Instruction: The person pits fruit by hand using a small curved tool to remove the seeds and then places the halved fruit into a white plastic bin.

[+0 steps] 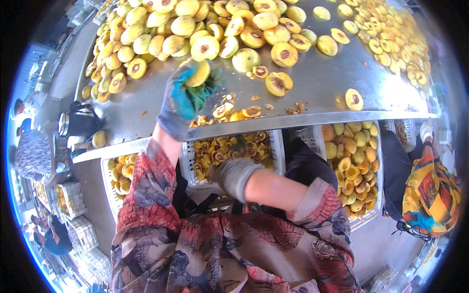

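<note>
My left hand (181, 97), in a grey knit glove with a teal coated palm, is raised over the near edge of the steel table (312, 97). Its fingers are closed round a yellow peach half (199, 74). Below the table edge my right hand (235, 177), in a grey glove, reaches across my body above a white crate (277, 154) of peach scraps (229, 149). That hand is blurred and its fingers are mostly hidden, so what it holds does not show. A large pile of halved peaches (183, 27) lies just beyond my left hand.
Cut pieces and pit bits (234, 111) litter the table's front edge. Crates of peach halves stand low on the left (122, 171) and right (354, 171). A dark bag-like object (80, 119) sits at the left. Another person in a yellow-orange patterned garment (430, 195) is at the right.
</note>
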Motion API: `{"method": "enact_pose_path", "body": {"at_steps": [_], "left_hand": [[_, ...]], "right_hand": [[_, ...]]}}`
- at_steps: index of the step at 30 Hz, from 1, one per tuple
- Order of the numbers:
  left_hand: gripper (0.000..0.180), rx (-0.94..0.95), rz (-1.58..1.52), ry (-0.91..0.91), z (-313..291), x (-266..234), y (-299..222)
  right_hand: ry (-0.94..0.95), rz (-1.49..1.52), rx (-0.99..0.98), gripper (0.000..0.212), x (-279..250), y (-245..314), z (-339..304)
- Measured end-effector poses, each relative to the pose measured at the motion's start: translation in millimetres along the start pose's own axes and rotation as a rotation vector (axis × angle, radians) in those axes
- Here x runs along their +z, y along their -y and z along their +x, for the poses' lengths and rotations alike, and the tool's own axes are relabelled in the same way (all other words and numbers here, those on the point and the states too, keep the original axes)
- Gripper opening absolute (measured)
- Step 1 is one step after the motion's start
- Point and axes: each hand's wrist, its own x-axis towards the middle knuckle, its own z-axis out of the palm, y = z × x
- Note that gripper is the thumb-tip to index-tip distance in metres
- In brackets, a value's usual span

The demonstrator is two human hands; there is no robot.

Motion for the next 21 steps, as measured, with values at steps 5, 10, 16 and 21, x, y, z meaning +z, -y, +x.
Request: {"method": "enact_pose_path", "body": {"at_steps": [5,10,16,21], "left_hand": [[0.034,0.217,0.111,-0.108,-55.0,-1.7,-35.1],[0.039,0.243,0.171,-0.184,-97.5,7.0,-22.1],[0.03,0.519,0.645,-0.222,-119.9,6.2,-8.6],[0.033,0.515,0.452,-0.215,-120.0,7.2,-1.5]], "right_hand": [[-0.608,0.409,-0.143,0.027,-28.8,-4.1,-3.1],[-0.76,0.369,-0.107,0.035,-26.2,9.5,15.3],[-0.613,0.199,0.036,0.031,-14.8,16.4,31.6],[-0.579,0.238,0.093,0.032,-11.3,17.7,38.0]]}}
